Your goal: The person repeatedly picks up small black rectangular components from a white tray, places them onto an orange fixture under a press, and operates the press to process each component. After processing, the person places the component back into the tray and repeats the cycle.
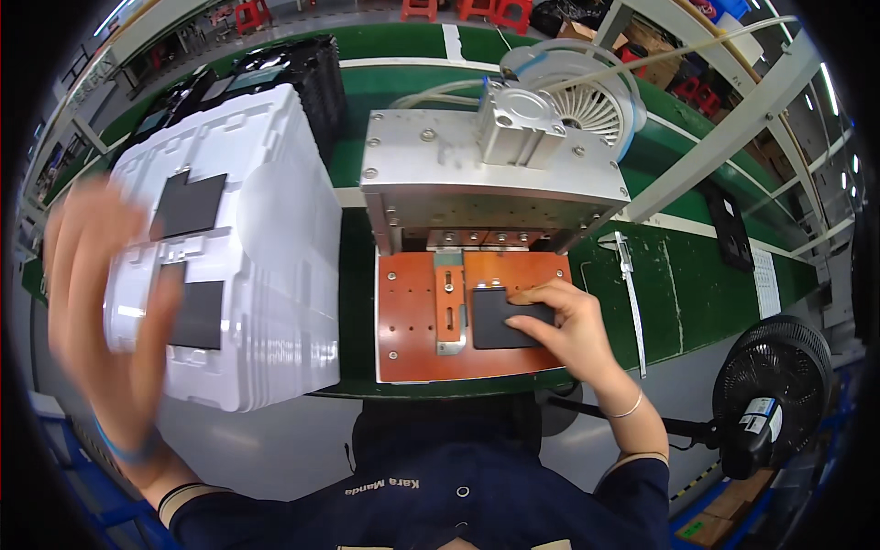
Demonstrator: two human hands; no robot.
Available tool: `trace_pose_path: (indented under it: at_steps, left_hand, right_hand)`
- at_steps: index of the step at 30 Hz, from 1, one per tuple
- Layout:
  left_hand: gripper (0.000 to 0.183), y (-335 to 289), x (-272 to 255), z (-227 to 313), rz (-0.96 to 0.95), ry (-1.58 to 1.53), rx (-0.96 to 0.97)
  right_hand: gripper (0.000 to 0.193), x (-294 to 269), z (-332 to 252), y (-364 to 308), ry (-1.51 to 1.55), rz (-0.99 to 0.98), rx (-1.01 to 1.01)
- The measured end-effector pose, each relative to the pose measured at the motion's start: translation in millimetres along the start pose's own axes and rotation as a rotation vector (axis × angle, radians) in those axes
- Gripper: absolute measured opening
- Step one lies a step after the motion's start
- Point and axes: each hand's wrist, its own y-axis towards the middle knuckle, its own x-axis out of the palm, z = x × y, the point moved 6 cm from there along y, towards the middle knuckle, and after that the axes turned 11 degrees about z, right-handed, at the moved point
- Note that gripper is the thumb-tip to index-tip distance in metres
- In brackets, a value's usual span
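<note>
A dark grey, flat rectangular piece (495, 321) lies on the orange base plate (408, 362) of a metal press (412, 147). My right hand (573, 325) grips this piece at its right side, thumb and index finger on it; its left edge sits beside a slotted orange guide block (449, 298). At the left, my left hand (101, 302) is smeared by motion above a stack of white plastic trays (293, 238). Two more dark flat pieces, an upper one (192, 203) and a lower one (203, 314), rest in the top tray, close to the left hand. Whether its fingers hold anything is too blurred to see.
Behind the white stack stand black trays (321, 92). A caliper (628, 293) lies on the green bench right of the press, with a black tray-like part (727, 225) farther off. A black fan (775, 394) stands at the right. Behind the press is a white reel (591, 101).
</note>
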Motion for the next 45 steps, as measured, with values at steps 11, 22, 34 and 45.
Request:
trace_pose_path:
  at_steps: [11,22,34,45]
  left_hand:
    - [0.051,-72.6,148.8,169.7,-0.211,-0.747,-0.046]
    - [0.056,-78.2,166.2,164.6,-0.328,-0.821,-0.032]
    - [0.06,-76.3,166.2,163.8,-0.351,-0.818,-0.018]
    - [0.076,-65.9,168.0,150.6,-0.413,-0.813,-0.095]
  right_hand:
    - [0.024,26.2,-14.5,6.8,-0.256,0.099,-0.527]
    - [0.042,41.7,-18.5,6.9,-0.453,0.0,-0.525]
    - [0.042,24.3,-18.1,7.3,-0.382,0.125,-0.477]
    - [0.036,8.2,-3.5,-1.6,-0.255,-0.029,-0.377]
